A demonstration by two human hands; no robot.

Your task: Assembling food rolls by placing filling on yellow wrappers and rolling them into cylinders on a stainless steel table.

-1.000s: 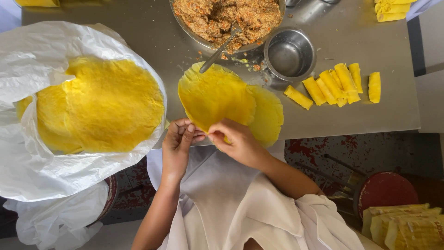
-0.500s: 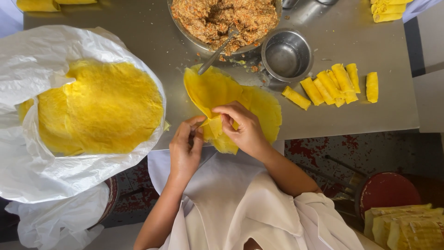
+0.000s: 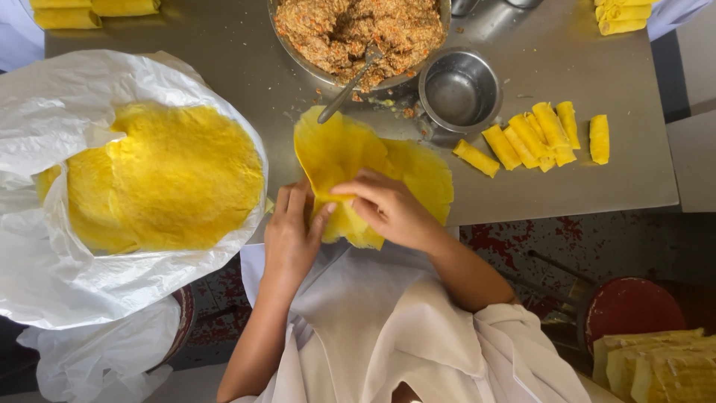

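Two thin yellow wrappers (image 3: 403, 160) lie overlapped at the near edge of the steel table (image 3: 611, 179). My right hand (image 3: 384, 209) pinches the near edge of the top wrapper and lifts it off the one below. My left hand (image 3: 292, 235) rests beside it, thumb touching the same sheet at the table's edge. Behind the wrappers stands a wide metal bowl of brownish minced filling (image 3: 358, 30) with a spoon (image 3: 350, 83) leaning out of it.
A stack of yellow wrappers (image 3: 164, 179) lies on a white plastic bag (image 3: 67, 112) at the left. A small steel bowl (image 3: 459, 89) and several finished yellow rolls (image 3: 533, 138) sit on the right. More rolls (image 3: 93, 9) are at the far corners. A red stool (image 3: 630, 310) stands below.
The top wrapper's near edge has been peeled up and folded away from the lower sheet. Both hands have moved slightly forward over the table's edge.
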